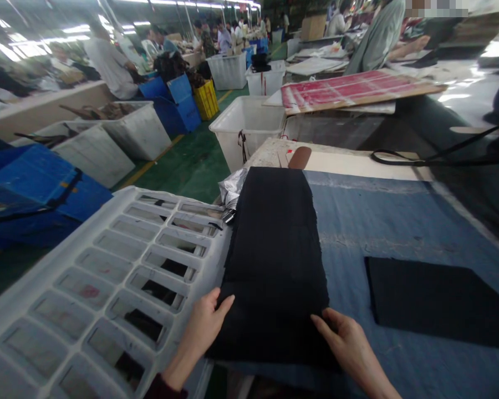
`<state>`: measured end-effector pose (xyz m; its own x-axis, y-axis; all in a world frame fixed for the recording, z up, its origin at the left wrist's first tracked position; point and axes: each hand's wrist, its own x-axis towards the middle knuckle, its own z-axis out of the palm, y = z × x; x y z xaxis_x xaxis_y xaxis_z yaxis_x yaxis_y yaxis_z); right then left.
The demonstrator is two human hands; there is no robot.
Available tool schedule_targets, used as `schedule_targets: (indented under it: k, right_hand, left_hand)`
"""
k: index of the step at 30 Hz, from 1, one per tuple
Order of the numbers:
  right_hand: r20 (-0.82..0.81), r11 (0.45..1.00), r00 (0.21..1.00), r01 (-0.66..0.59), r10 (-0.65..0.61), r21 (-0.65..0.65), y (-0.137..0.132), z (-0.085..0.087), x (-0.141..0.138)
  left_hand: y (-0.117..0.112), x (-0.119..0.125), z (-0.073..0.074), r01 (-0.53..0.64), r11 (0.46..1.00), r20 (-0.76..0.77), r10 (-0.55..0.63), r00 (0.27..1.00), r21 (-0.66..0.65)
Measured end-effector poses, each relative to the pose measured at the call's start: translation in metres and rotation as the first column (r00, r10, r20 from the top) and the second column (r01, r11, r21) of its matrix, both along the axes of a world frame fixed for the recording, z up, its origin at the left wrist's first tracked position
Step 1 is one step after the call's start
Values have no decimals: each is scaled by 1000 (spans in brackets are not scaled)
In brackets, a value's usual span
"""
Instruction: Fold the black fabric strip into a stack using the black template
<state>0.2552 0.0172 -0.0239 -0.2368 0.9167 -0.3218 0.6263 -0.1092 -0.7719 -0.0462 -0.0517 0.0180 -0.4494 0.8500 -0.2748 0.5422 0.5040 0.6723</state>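
A long black fabric piece (274, 238) with frayed side edges lies lengthwise in front of me, its near end at the table's front edge. My left hand (208, 321) holds its left edge, thumb on top and fingers at the side. Opposite, my right hand (347, 335) pinches the right edge near the front corner between thumb and fingers. Under it spreads a worn blue covering (357, 216) on the table. A second black fabric piece (436, 299), folded or stacked, rests on the covering to the right.
A white slotted plastic crate (149, 249) stands against the table's left side. Beyond the table are a white bin (249, 116) and a red-and-white board (349, 91). A brown rounded piece (300, 158) lies at the far edge. A co-worker's sleeve (376, 39) shows at upper right.
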Motion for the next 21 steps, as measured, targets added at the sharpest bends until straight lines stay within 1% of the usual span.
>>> schedule_targets:
  k: [2,5,9,13,21]
  right_hand:
    - [43,999,998,-36,36,6,0,-1,1]
    - [63,999,997,-48,47,2,-3,0,3]
    - [81,999,995,-52,52,-8,-5,1,5]
    - [118,998,991,-62,65,-25,-3,-4,6]
    - [131,995,989,-52,63,-89,0,-14,8]
  left_hand:
    - [0,-4,-5,29,1000,-61,-29,998,-6]
    - [0,-8,-9,42,999,-59,-42,997,5]
    - [3,-11,-11,41,999,-105,-42,994,-8]
    - [6,-12,-11,29,999,-151,-33,988,-30]
    - [7,-14,-14,-6,999,-54,3,999,-53]
